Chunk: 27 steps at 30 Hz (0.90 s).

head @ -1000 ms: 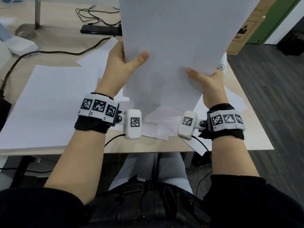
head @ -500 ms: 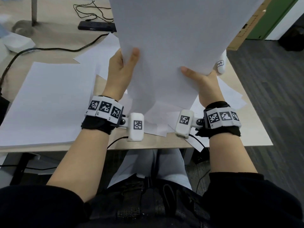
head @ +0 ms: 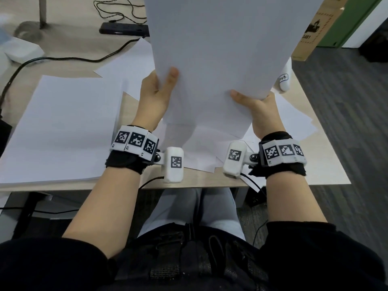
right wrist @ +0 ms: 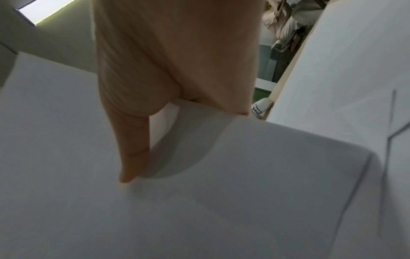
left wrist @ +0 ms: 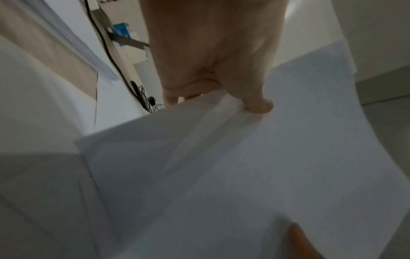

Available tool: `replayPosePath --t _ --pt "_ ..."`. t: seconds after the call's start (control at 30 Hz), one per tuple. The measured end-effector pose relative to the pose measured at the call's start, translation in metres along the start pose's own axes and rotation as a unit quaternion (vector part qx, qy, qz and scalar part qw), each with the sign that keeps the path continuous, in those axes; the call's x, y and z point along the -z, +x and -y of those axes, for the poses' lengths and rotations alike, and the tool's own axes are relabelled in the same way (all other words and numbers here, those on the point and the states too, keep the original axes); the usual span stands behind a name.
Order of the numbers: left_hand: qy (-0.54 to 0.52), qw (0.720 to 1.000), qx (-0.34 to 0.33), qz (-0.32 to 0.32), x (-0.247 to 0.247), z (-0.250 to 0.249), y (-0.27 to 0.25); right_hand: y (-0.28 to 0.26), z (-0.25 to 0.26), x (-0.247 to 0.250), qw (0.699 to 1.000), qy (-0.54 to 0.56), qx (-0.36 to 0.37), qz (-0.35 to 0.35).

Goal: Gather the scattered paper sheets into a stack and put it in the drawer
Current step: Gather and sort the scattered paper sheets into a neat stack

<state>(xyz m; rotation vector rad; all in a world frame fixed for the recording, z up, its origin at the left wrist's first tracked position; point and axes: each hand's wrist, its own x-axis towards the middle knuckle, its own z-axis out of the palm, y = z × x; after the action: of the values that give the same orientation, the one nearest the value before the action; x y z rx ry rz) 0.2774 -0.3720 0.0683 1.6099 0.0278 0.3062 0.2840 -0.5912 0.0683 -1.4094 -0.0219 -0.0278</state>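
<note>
A stack of white paper sheets (head: pixel 220 49) stands nearly upright above the desk, held by both hands. My left hand (head: pixel 156 95) grips its left edge, thumb on the near face (left wrist: pixel 257 105) and fingers behind. My right hand (head: pixel 258 108) grips the lower right edge, thumb lying across the front (right wrist: pixel 131 157). Loose sheets (head: pixel 205 150) lie scattered on the desk under the held stack. A large neat pile of paper (head: pixel 63 127) lies at the left of the desk. No drawer is in view.
A wooden desk (head: pixel 327 164) ends at the right, with dark floor beyond. A black cable (head: pixel 63 58), a power strip (head: pixel 123 30) and a white device (head: pixel 21 50) lie at the back left. A white labelled object (head: pixel 284 79) and a cardboard box (head: pixel 317 28) stand at the right.
The held stack has shifted slightly left and risen more upright. My left thumb has swung from pointing right to lying along the stack's edge. The right hand keeps its grip.
</note>
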Motion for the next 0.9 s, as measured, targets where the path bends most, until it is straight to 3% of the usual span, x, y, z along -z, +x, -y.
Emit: replayPosePath --t 0.33,0.5,0.77,0.9 --pt "-0.035 0.997 -0.04 -0.049 -0.004 -0.002 -0.005 -0.004 0.007 -0.003 0.999 0.006 0.04 -0.002" --pt "-0.044 0.997 -0.049 -0.045 -0.004 0.0 -0.009 -0.004 0.003 -0.005 1.0 0.009 0.016 -0.008" --pt "-0.038 0.998 0.033 -0.029 -0.007 0.016 -0.01 -0.006 -0.016 -0.003 0.998 -0.039 -0.043 -0.018" --pt "0.06 0.994 0.065 -0.058 0.003 0.024 -0.006 -0.001 -0.015 -0.003 0.995 -0.06 -0.059 -0.054"
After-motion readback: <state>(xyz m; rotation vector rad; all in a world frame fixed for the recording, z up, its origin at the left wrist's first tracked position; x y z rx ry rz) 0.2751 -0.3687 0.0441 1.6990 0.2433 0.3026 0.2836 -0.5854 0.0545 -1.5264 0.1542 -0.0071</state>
